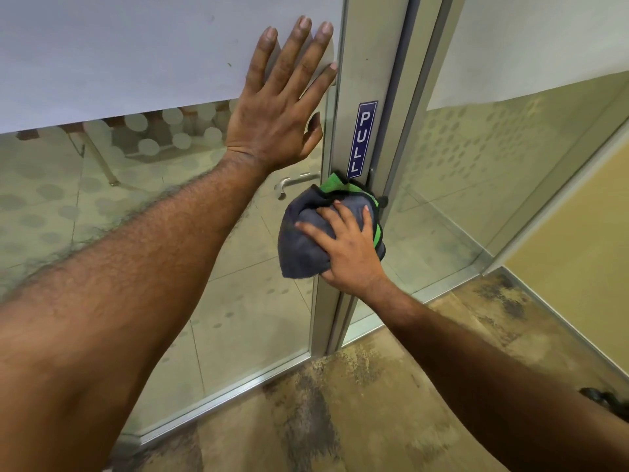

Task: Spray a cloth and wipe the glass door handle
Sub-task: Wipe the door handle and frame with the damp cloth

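Note:
My right hand (343, 247) is closed around a grey cloth (299, 247) with a green edge, pressing it against the metal door frame (371, 63) just below a blue PULL sign (362, 137). The near handle is hidden under the cloth. A lever handle (292, 185) on the far side shows through the glass, left of the cloth. My left hand (282, 97) lies flat with fingers spread on the glass door (136, 206), above and left of the cloth. No spray bottle is in view.
A frosted white band (136, 46) covers the upper glass, with dotted film below it. A second glass panel (476, 165) stands to the right. Patterned brown carpet (340, 403) lies at the foot of the door. Chair legs (102, 161) show behind the glass.

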### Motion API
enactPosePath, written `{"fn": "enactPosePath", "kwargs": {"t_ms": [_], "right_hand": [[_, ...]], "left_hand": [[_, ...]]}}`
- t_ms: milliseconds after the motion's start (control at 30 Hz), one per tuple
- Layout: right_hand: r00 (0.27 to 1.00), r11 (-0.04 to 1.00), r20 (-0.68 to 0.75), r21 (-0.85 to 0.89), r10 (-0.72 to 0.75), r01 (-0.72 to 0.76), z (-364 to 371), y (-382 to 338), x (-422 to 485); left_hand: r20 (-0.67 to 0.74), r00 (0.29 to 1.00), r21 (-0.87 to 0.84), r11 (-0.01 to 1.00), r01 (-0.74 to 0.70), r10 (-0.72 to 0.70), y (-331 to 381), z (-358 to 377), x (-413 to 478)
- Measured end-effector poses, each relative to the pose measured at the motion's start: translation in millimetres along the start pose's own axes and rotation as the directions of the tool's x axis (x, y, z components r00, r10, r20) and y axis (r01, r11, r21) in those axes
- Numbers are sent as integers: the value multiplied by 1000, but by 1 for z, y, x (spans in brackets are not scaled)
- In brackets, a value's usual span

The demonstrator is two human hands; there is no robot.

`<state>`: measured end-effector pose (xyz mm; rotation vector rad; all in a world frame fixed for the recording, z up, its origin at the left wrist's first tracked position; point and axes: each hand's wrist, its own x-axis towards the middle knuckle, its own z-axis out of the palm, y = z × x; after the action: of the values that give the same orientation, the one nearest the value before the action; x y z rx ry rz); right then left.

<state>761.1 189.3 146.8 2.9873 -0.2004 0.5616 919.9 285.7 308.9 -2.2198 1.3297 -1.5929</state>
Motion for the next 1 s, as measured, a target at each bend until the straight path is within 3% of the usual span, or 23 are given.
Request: {"fn": "enactPosePath", "kwargs": {"t_ms": [133,233,367,467,633,700,800,1000], "right_hand": [[950,946,-21,100,313,-309,-4,-13,29],[928,929,-29,34,371,-370,-5,-42,47],[987,989,-101,-72,123,-131,3,-40,33],[979,993,-167,-39,-117,112,11,-13,13],[978,986,-135,38,-156,162,19,11,-7],[989,990,-137,116,-58,74,19,15,-9],[967,951,-151,264,206,-161,12,20,6],[940,945,-96,16,326,-326,-5,-13,48]], "left_hand": [[5,1000,-19,1000,-1,1,-1,-1,1],[2,1000,-23,1000,-2,2,-1,0,1],[-3,1000,-24,1000,0,0,0,0,1],[-15,1000,-14,1000,-7,7,0,0,0],[-6,1000,-18,1000,-9,9,-1,-2,0],[-2,1000,-21,1000,-6,6,-1,-3,0],[-7,1000,-8,1000,-2,2,-1,-2,0],[-17,1000,-17,1000,0,0,0,0,0]]}}
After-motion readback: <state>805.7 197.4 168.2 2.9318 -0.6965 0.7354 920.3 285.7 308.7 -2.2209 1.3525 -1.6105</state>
